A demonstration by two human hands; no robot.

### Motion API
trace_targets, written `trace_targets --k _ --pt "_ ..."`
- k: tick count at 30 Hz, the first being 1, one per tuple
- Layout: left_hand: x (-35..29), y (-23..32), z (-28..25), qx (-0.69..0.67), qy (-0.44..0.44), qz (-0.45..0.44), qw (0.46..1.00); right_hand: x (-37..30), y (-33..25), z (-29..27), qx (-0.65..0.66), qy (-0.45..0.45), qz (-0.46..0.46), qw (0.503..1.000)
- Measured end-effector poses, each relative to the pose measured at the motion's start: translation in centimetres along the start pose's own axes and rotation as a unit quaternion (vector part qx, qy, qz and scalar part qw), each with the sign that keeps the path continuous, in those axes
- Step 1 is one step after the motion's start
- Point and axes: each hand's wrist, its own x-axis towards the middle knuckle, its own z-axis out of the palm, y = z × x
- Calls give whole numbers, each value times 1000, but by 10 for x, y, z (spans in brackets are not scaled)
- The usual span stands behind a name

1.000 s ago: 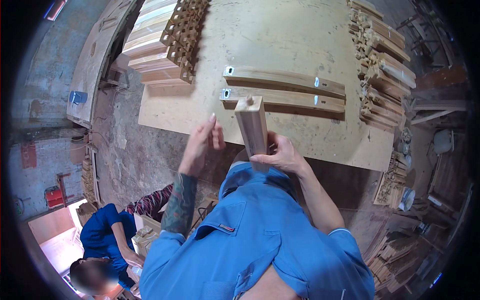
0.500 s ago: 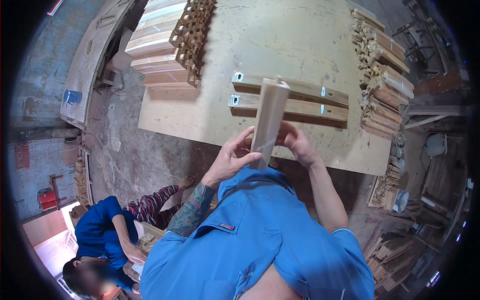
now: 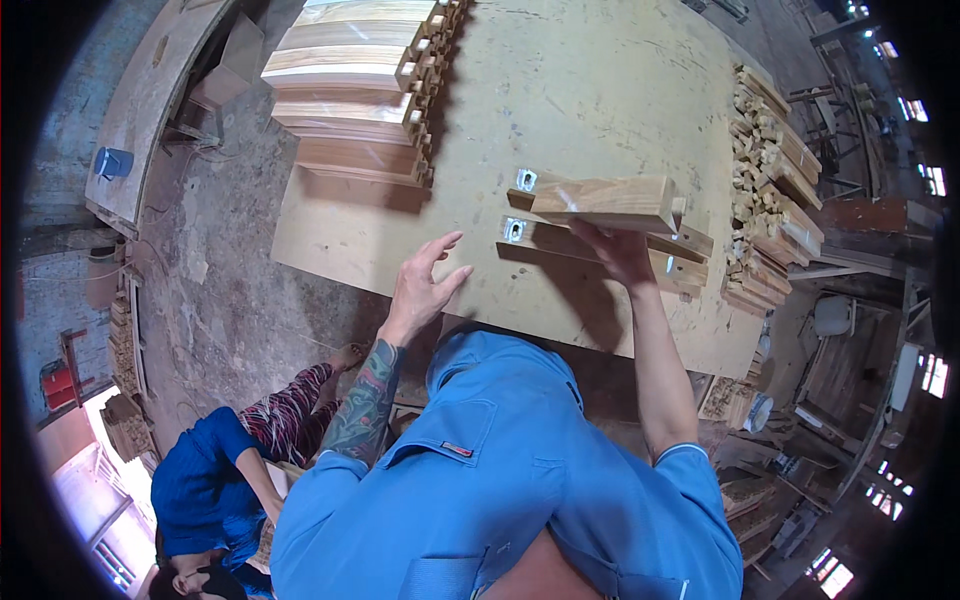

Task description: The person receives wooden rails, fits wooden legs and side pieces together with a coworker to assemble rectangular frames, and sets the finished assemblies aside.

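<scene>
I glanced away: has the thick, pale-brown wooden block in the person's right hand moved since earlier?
Yes: against the flat beige tabletop, the block has moved forward and rightward, from the near edge to over two slim wooden rails.

Timber stacked on both sides of a pale bench

The scuffed bench (image 3: 570,100) carries a tall wood stack (image 3: 350,105) along its left edge, notched ends facing the middle. A lower wood pile (image 3: 778,205) lines the right edge. Between them, closer to the front edge, a near bar (image 3: 557,239) and a far bar (image 3: 521,199) lie roughly parallel, each showing a dark slot at its left end
</scene>
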Motion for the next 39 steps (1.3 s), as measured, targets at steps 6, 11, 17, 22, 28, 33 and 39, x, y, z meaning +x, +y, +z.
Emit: trace_targets --k 6,11,17,22,28,33,39 --pt "67 -14 -1 1 -22 64 998 54 8 20 -35 -11 -7 999" --pt "136 5 21 30 -17 188 982 62 0 22 -201 -43 12 979" --pt "176 -1 37 19 -118 224 967 68 -15 26 -246 -60 11 967" --pt "179 -14 40 -8 -107 241 965 77 -17 30 -245 -90 3 965" --pt "176 -20 41 2 -102 244 964 84 9 33 -246 -76 -49 965" --pt "168 -18 48 48 -93 206 973 79 9 31 -204 -99 -80 971" --pt "108 -9 51 109 129 63 984 8 46 -44 -143 168 16 975"
